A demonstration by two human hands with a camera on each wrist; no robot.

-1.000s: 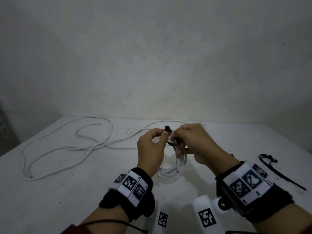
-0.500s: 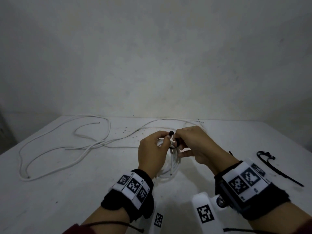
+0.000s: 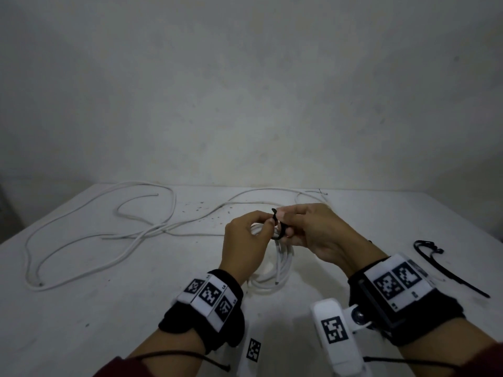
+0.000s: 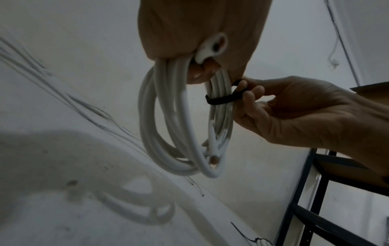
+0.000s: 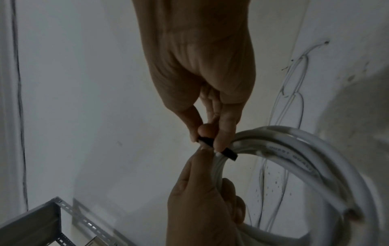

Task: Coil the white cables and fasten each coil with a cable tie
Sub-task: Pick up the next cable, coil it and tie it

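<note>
My left hand (image 3: pixel 261 221) grips the top of a white cable coil (image 3: pixel 283 263), which hangs down over the table. In the left wrist view the coil (image 4: pixel 168 133) has several turns, and a black cable tie (image 4: pixel 221 99) is looped around one side of it. My right hand (image 3: pixel 292 216) pinches that tie (image 3: pixel 279 227) between thumb and fingers, close against my left fingertips. The right wrist view shows the tie (image 5: pixel 228 153) lying across the coil (image 5: pixel 294 149). One short end of the tie sticks up between my hands.
A long loose white cable (image 3: pixel 174 205) sprawls over the left and far part of the white table (image 3: pixel 136 308). A spare black cable tie (image 3: pixel 446 273) lies at the right. A dark metal shelf (image 4: pixel 315 183) stands beside the table.
Both hands have shifted slightly while staying together on the tie. The coil has turned from an open loop to hanging nearly edge-on to the head view.
</note>
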